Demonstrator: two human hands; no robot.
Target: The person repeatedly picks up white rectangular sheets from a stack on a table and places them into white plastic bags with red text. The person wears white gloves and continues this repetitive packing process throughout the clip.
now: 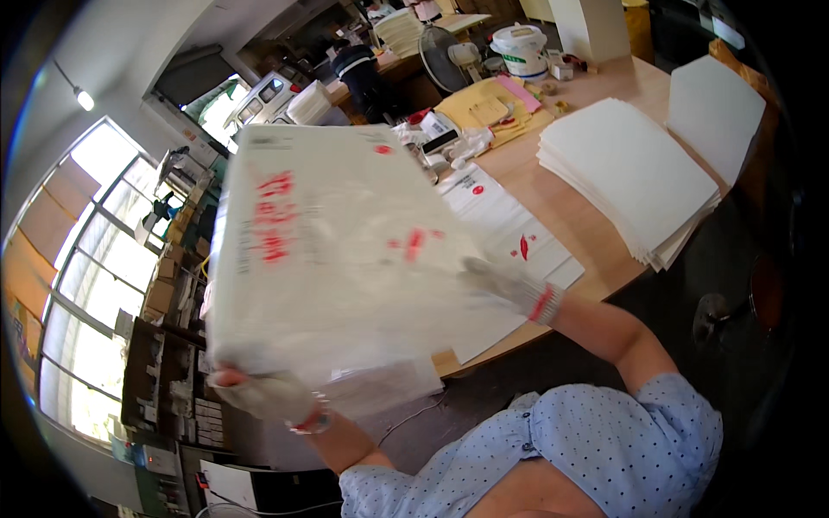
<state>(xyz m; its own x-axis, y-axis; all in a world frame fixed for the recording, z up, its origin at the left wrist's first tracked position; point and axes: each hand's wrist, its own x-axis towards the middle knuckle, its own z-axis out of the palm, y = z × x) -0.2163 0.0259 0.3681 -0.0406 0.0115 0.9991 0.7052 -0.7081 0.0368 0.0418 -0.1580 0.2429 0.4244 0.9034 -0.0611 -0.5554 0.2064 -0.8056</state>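
Large plastic-wrapped bundle of white sheets (337,250) raised above the wooden table (553,194), tilted. Left hand (263,393) gripping its lower corner from beneath, bearing weight; right hand (509,285) gloved, pressed flat against its side, steadying. White paper stack (626,173) lying well apart.

The big white plastic-wrapped bundle (328,250) hides much of the wooden table (596,250). The left hand (263,393) is blurred, fingers tucked beneath it.
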